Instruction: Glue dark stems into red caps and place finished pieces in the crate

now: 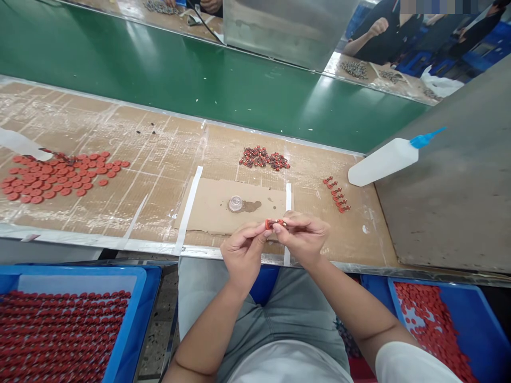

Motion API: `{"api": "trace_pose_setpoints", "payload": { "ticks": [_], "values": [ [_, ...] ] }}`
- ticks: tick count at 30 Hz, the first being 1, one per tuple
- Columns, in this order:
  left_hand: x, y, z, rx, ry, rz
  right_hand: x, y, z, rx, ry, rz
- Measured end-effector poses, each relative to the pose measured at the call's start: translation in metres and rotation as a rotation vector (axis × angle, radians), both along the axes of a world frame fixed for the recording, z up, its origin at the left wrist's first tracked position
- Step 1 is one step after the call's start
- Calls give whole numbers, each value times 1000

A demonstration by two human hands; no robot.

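Observation:
Over the front of the worktable, my left hand (244,251) pinches a small red disc (268,224) between thumb and fingertips. My right hand (306,235) grips a slim red and dark piece (279,222) with shiny tips, meeting the disc; whether the two are joined I cannot tell. Just beyond my hands, a small clear round cup (235,203) sits on a cardboard sheet (207,207), beside a wet brown stain. Farther back lies a pile of similar slim pieces (257,157). To the right stand several discs with slim pieces on them (336,193), in a row.
Loose red discs (51,178) spread at the left near a white bottle (22,142). A white bottle with blue nozzle (385,161) leans at the right metal panel (451,175). Blue trays (146,298) (475,314) flank my legs. Beyond the green belt (159,64), other people work.

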State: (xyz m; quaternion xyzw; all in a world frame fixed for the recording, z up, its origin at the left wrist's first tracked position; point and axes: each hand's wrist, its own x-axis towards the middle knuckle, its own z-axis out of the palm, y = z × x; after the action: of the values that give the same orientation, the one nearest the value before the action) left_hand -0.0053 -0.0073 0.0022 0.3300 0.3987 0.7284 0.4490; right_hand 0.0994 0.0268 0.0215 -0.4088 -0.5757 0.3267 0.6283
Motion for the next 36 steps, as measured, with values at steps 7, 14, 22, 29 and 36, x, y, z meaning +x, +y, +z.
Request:
{"api": "trace_pose_setpoints", "payload": {
  "ticks": [7, 14, 22, 29, 36],
  "values": [
    [7, -4, -4, -2, -7, -5, 3, -3, -3, -40, 48, -26],
    [9, -3, -2, -32, -12, -13, 7, -7, -12, -21, 39, -44],
    [11, -1, -2, 6, -18, 27, 4, -12, -26, -92, 156, -16],
    [11, 1, 2, -45, -49, 21, 4, -12, -20, -142, 160, -40],
    [12, 2, -1, -8, -67, 35, 1, -12, -17, -170, 161, -30]
  ]
}}
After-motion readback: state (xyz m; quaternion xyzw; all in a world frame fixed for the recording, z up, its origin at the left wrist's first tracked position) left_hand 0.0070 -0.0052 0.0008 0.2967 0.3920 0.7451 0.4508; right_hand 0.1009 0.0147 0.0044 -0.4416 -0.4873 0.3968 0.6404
